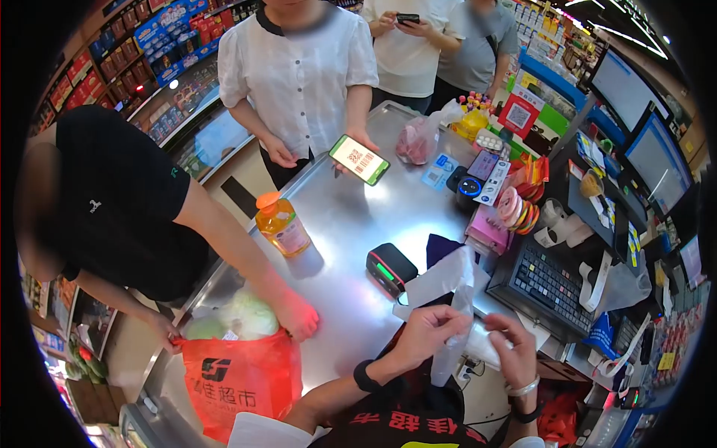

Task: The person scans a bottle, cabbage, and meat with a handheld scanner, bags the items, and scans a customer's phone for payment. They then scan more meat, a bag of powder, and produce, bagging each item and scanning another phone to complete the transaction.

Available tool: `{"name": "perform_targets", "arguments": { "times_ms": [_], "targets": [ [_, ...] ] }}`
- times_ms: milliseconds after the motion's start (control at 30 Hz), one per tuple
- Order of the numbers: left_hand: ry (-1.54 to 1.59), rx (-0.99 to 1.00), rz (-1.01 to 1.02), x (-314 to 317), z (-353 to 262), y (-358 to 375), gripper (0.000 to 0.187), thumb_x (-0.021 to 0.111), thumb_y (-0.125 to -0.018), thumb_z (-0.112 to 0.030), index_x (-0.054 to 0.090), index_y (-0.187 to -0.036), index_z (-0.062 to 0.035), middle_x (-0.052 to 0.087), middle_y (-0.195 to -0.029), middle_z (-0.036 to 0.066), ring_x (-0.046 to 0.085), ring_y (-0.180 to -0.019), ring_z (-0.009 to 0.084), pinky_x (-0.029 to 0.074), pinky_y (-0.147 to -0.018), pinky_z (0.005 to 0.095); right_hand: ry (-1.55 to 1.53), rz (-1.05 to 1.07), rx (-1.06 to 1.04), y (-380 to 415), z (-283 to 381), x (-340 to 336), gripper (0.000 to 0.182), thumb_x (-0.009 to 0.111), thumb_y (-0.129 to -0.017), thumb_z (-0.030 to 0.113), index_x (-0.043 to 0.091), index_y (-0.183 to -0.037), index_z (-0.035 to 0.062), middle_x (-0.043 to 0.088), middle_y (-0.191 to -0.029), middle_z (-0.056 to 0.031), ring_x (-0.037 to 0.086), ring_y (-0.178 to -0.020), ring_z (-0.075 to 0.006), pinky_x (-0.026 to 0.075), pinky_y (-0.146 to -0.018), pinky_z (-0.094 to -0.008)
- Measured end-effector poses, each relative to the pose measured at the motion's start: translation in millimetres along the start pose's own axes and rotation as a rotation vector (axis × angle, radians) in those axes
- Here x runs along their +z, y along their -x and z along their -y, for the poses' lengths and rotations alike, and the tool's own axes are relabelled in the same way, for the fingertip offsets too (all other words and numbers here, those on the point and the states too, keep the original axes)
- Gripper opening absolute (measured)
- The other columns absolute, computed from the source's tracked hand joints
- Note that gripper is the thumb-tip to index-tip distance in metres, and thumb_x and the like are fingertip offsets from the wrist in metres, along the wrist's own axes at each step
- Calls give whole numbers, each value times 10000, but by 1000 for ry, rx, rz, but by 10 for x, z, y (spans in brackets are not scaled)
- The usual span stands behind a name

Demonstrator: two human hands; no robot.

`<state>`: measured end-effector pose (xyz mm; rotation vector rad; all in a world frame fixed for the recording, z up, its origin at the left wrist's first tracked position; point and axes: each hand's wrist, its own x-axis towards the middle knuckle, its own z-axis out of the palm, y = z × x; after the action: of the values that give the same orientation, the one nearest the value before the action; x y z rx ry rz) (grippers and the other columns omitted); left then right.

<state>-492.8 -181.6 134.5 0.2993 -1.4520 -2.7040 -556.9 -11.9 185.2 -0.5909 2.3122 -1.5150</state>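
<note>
My left hand, with a black wristband, pinches a translucent plastic bag that hangs in folds around my fingers. My right hand, wearing a bracelet and a black band, is half curled with its fingers apart, beside a white roll. Whether it touches the roll is hard to make out. A black box-shaped device with a green display stands on the metal counter, just beyond the bag. Farther left, a pump bottle of orange liquid stands upright.
A person in black holds a red shopping bag with green produce at its top. Across the counter, a person holds out a phone showing a code. At right are a keyboard, monitors and a bagged item.
</note>
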Motion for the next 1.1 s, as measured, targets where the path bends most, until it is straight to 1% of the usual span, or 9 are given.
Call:
{"name": "perform_targets", "arguments": {
  "times_ms": [100,200,300,400,600,700,900,967,1100],
  "targets": [
    [11,9,9,56,9,25,102,624,-842,-115,622,-826,-14,593,-744,-19,503,-656,18,405,-576,170,31,147,-37,-71,135,258,245,679,-744,91,622,-963,-3,608,-799,-71,544,-682,-114,438,-603,-230],
    [9,39,-5,-65,-27,-30,127,604,-860,-143,626,-829,-23,585,-732,-22,489,-629,24,392,-556,169,45,91,-76,-165,84,404,237,716,-710,98,632,-903,-11,590,-738,-65,513,-625,-121,411,-557,-239],
    [59,-101,11,-214,-90,-57,178,574,-883,-186,631,-855,-21,577,-742,-21,477,-633,30,385,-565,170,42,55,-81,-246,88,490,181,698,-726,91,638,-859,-16,583,-706,-69,505,-601,-128,397,-543,-240],
    [107,-128,-3,-271,-139,-84,214,551,-897,-214,637,-889,-19,574,-767,-19,480,-664,35,387,-591,170,116,23,-114,-361,93,537,154,668,-754,89,638,-857,-21,583,-689,-86,516,-609,-153,406,-563,-256],
    [-61,66,-189,-430,-211,30,164,564,-885,-166,645,-873,-24,573,-733,-31,475,-648,32,391,-590,183,94,149,-174,-568,226,719,131,625,-789,97,642,-849,-19,614,-749,-127,574,-686,-224,436,-626,-303],
    [26,32,-296,-561,-314,151,127,578,-872,-130,637,-888,-18,573,-758,-17,479,-650,34,383,-593,175,119,262,-272,-710,326,857,118,630,-781,98,645,-832,-8,624,-759,-130,588,-689,-249,448,-622,-317],
    [145,260,-511,-772,-406,241,149,575,-876,-145,593,-783,-30,528,-661,-43,439,-587,20,358,-539,173,133,355,-471,-917,497,1225,93,645,-757,95,650,-804,14,621,-734,-114,578,-666,-266,451,-602,-321],
    [182,207,-561,-861,-387,272,163,572,-879,-157,575,-766,-40,524,-662,-43,435,-590,23,357,-550,171,126,348,-536,-965,508,1333,76,645,-745,78,647,-790,18,614,-719,-105,575,-656,-267,451,-590,-319],
    [228,163,-576,-901,-449,296,132,586,-869,-145,540,-758,-90,561,-746,-29,477,-629,44,375,-578,190,90,369,-433,-1109,391,1404,61,635,-742,66,637,-770,12,616,-721,-104,571,-624,-249,451,-570,-311]
  ]
}}
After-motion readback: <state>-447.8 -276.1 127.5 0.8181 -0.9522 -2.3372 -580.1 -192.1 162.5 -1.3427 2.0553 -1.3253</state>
